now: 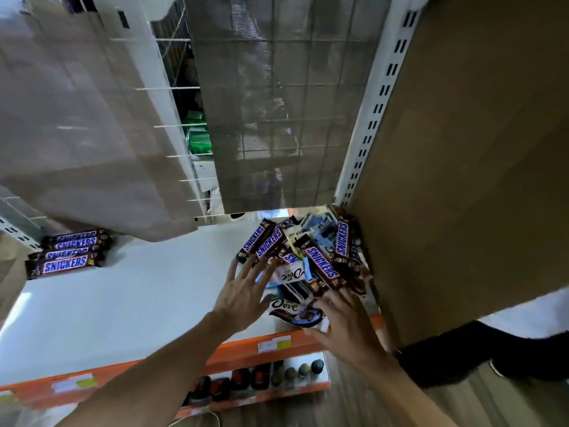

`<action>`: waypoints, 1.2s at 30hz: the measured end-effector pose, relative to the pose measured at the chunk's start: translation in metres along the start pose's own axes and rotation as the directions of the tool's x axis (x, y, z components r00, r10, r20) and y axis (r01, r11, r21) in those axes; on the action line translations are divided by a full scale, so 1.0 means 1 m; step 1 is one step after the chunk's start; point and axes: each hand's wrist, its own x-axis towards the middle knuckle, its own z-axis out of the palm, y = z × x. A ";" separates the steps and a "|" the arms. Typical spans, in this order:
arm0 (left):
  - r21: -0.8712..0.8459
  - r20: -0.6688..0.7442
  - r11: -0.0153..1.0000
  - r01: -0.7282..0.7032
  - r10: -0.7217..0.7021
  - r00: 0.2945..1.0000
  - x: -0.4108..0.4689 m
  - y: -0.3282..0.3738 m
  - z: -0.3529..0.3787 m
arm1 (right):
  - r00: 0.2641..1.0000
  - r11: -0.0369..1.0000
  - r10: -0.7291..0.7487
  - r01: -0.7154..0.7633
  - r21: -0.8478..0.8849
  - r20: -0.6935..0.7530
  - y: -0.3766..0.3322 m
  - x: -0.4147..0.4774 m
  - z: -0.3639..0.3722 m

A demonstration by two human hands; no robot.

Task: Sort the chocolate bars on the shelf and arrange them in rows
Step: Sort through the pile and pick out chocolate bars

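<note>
A jumbled pile of chocolate bars (311,257) lies at the right end of the white shelf (138,297), mixing brown Snickers bars with Dove bars. A dark Dove bar (294,309) lies at the pile's front, a white Dove bar (289,275) just behind it. Several Snickers bars (69,252) lie in a neat stack at the shelf's left end. My left hand (243,294) reaches toward the pile's left edge with fingers spread. With straight, spread fingers, my right hand (345,328) hovers at the pile's front right. Neither hand holds anything.
A brown cardboard panel (462,180) walls off the right side, next to a white slotted upright (372,118). A wire mesh back panel (277,103) stands behind the shelf. The shelf's orange front edge (246,349) carries price labels; bottles (261,377) stand on the shelf below.
</note>
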 end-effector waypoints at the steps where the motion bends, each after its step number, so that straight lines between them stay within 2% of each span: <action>1: 0.005 0.005 1.000 -0.006 0.006 1.000 0.003 0.001 0.003 | 1.000 1.000 0.006 -0.006 0.000 0.028 0.001 -0.002 0.002; 7: 0.061 -0.026 0.998 -0.017 0.018 1.000 0.014 0.001 0.009 | 0.994 0.998 0.064 -0.066 0.020 0.084 0.000 -0.006 0.007; 12: 0.019 -0.025 0.997 0.070 -0.070 0.997 0.021 0.000 0.010 | 0.990 0.998 0.061 -0.064 0.024 0.130 -0.002 -0.001 0.005; 18: -0.002 0.018 0.997 0.082 -0.082 0.996 0.013 -0.005 0.008 | 0.985 0.999 0.030 -0.034 0.016 0.169 -0.013 0.006 0.007; 29: 0.010 0.006 0.988 0.155 -0.155 0.988 -0.060 -0.065 0.003 | 0.976 0.996 -0.090 0.083 0.041 0.200 -0.064 0.035 0.022; 33: 0.019 0.000 0.973 0.229 -0.229 0.974 -0.089 -0.086 -0.003 | 0.966 0.994 -0.110 0.105 0.035 0.234 -0.084 0.051 0.031; 36: 0.022 0.070 0.949 0.314 -0.315 0.946 -0.113 -0.104 0.000 | 0.963 0.994 -0.110 0.109 0.015 0.247 -0.095 0.059 0.038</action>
